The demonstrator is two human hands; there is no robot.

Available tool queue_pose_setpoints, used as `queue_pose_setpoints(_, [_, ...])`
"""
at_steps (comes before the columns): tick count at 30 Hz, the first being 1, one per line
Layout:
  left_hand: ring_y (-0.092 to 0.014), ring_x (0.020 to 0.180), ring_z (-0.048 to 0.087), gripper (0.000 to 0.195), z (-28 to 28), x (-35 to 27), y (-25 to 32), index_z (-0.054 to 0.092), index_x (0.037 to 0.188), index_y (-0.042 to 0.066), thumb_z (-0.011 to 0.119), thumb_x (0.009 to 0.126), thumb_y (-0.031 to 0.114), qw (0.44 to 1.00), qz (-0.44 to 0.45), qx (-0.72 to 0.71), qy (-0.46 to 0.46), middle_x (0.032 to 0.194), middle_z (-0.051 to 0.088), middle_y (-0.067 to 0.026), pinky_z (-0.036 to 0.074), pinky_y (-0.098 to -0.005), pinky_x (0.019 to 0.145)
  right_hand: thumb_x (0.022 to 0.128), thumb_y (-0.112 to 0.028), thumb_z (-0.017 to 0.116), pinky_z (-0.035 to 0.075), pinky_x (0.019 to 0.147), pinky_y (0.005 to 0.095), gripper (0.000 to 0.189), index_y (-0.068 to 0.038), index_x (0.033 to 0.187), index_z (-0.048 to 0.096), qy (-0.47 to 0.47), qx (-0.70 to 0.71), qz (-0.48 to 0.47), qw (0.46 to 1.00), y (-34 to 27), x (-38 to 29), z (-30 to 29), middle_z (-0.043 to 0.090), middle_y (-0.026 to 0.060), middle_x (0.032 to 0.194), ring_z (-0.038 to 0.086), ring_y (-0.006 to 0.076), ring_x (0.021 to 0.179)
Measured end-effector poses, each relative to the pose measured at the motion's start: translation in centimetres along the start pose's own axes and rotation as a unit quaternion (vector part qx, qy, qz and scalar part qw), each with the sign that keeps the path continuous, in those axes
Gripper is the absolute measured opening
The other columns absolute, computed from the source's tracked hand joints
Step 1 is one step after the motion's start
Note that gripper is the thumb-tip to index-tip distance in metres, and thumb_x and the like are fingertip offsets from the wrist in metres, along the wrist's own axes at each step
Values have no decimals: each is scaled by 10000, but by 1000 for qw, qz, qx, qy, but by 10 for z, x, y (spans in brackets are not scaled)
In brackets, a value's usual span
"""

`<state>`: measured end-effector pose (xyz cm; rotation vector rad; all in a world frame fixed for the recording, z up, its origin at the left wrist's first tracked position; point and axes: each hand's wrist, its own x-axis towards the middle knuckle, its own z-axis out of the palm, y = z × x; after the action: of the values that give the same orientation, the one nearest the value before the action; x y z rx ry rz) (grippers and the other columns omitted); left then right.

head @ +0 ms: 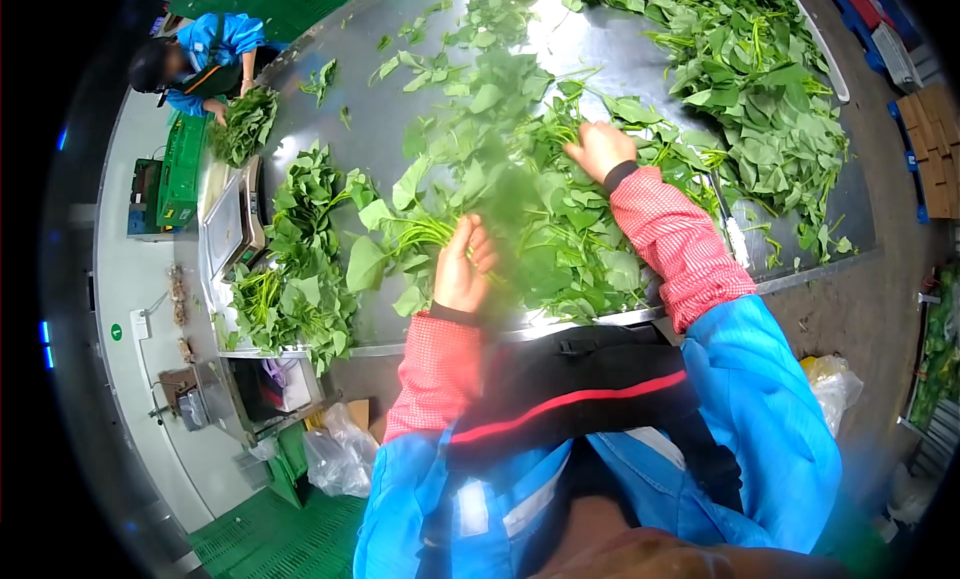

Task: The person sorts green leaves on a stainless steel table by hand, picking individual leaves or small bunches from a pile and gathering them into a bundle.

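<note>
My left hand (463,260) is closed around the stems of a small bunch of leafy greens (420,234), whose leaves point to the left. To its upper right, my right hand (598,150) has its fingers at the stems of loose leafy greens (555,121) lying on the metal table (375,117); its fingertips are partly hidden, so a firm hold cannot be told. A large pile of greens (780,121) covers the table's right side. Bundled greens (307,256) lie at the left. A knife-like tool with a white handle (736,241) rests right of my right forearm.
A scale (232,222) stands at the table's left end. Beyond it a co-worker (217,53) holds greens (244,125) near green plastic crates (180,170). Plastic bags (341,448) lie below the table at left. Cardboard boxes (930,147) stand at far right.
</note>
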<state>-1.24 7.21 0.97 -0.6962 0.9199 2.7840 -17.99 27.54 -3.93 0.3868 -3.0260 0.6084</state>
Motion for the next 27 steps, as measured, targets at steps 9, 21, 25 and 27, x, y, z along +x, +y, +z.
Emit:
queue_pose_setpoints(9, [-55,608,365,288,43,4,-5,542,1124,32,524,911,225,990,41,117,67,815,500,9,330,-178,540,692,-161,622,402,641,401,157,-62,763,523,189,95,-211,954,-59,-36,-47,505,94,727,512,274,712])
queue_pose_setpoints(21, [-48,490,377,94,35,15,-5,521,823,71,590,856,124,983,66,74,157,644,465,16,305,-181,419,757,-170,598,441,541,404,131,-71,768,513,63,185,-233,953,-59,-94,-26,549,111,609,570,296,592])
queue_pose_setpoints(25, [-58,529,362,134,14,16,23,488,792,41,516,890,128,971,153,54,176,673,446,-6,311,-190,438,821,-193,553,456,535,429,145,-59,772,528,-53,226,-138,963,-37,-111,-30,573,143,621,590,329,614])
queue_pose_setpoints(27, [-73,557,418,87,1,14,34,496,786,40,524,859,79,979,155,37,123,692,487,-16,337,-222,456,815,-206,558,457,565,432,156,-55,778,541,-81,225,-159,958,-31,-117,-26,576,143,652,583,333,648])
